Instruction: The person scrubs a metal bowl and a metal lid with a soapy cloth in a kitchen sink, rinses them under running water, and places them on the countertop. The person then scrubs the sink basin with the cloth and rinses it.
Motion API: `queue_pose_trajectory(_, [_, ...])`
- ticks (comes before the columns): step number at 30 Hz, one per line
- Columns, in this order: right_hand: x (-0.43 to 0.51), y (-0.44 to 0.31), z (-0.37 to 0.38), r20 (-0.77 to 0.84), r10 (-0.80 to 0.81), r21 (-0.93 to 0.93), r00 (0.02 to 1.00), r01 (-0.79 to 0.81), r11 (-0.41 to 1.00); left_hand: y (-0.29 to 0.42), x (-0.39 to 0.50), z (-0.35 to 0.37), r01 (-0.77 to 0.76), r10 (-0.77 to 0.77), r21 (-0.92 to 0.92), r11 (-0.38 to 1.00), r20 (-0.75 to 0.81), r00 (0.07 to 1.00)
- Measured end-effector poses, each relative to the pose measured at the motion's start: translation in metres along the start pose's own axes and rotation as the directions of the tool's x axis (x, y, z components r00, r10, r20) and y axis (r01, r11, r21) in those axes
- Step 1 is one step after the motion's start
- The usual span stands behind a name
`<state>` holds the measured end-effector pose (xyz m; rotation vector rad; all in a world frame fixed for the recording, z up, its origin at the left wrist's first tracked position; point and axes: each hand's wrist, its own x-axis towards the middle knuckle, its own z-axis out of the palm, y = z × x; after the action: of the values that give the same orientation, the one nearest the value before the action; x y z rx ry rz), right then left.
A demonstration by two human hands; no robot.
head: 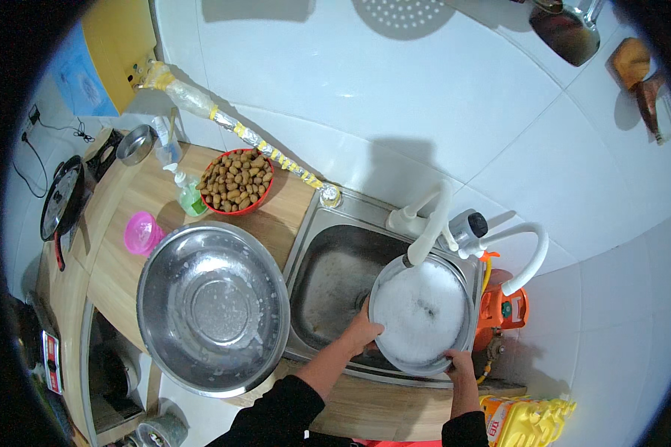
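A round metal pan or basin (pixel 422 315), pale inside, is held over the right part of the stainless steel sink (pixel 335 285). My left hand (pixel 363 331) grips its left rim, and my right hand (pixel 460 366) grips its lower right rim. The white faucet (pixel 433 223) reaches over its upper edge; whether water runs cannot be told. A large stainless steel basin (pixel 218 307), with wet-looking spots, stands on the counter left of the sink. Behind that basin, a red bowl (pixel 264 196) is heaped with what look like unshelled peanuts.
A pink plastic cup (pixel 141 233) and a green soap pump bottle (pixel 190 195) stand behind the large basin. A lidded frying pan (pixel 61 198) lies far left. A second curved spout (pixel 528 251) and an orange gas cylinder (pixel 497 310) are right of the sink.
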<state>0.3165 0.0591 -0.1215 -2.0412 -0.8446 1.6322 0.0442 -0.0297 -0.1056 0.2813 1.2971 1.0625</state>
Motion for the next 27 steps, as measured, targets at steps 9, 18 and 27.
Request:
queue_pose_trajectory(9, [-0.042,0.038,-0.03,0.019,-0.041,0.255,0.999,0.035,0.966,-0.005,-0.039,0.011,0.149,-0.153,0.038,0.988,0.123,0.981])
queue_pose_trajectory(18, [-0.072,0.072,-0.04,0.028,-0.17,0.351,0.985,0.149,0.924,-0.01,-0.053,0.01,0.008,-0.04,0.127,0.992,0.249,0.968])
queue_pose_trajectory(27, [-0.086,0.078,-0.053,-0.038,-0.135,0.348,0.99,0.14,0.927,0.002,-0.053,0.002,0.134,-0.211,0.26,0.956,0.296,0.932])
